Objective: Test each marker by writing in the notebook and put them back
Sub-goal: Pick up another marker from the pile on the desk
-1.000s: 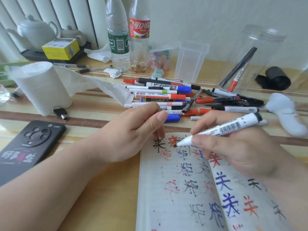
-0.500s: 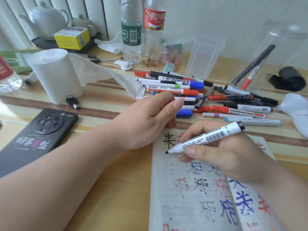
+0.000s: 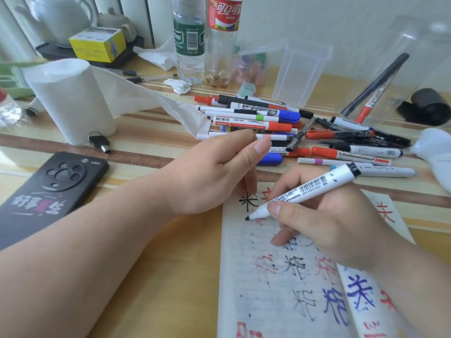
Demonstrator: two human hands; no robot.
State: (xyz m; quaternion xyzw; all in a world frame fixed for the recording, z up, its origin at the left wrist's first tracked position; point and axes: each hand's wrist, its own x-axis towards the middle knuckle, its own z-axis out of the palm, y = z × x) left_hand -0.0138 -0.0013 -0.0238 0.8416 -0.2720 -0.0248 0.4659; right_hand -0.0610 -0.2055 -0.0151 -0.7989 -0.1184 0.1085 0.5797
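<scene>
My right hand (image 3: 329, 223) grips an uncapped white marker (image 3: 307, 190); its black tip touches the open notebook (image 3: 275, 296) just below a black character near the page's top left. The pages carry several black, red and blue characters. My left hand (image 3: 214, 172) rests at the notebook's top left corner, fingers curled under and thumb laid along the index finger; whatever is inside is hidden. Behind both hands lies a pile of markers (image 3: 263, 120), several with red, blue or black caps. A clear container (image 3: 390, 76) at the right holds two leaning markers.
An empty clear box (image 3: 301, 71) stands behind the pile. A black phone (image 3: 48, 191), a key (image 3: 98, 141) and a paper roll (image 3: 70, 101) are on the left. Two bottles (image 3: 189, 40), a teapot and a yellow box (image 3: 97, 43) stand at the back. A white object (image 3: 434, 154) lies at the right edge.
My right hand has carried the marker tip from beside the black character to just under it. My left hand has kept its place; the view has shifted slightly.
</scene>
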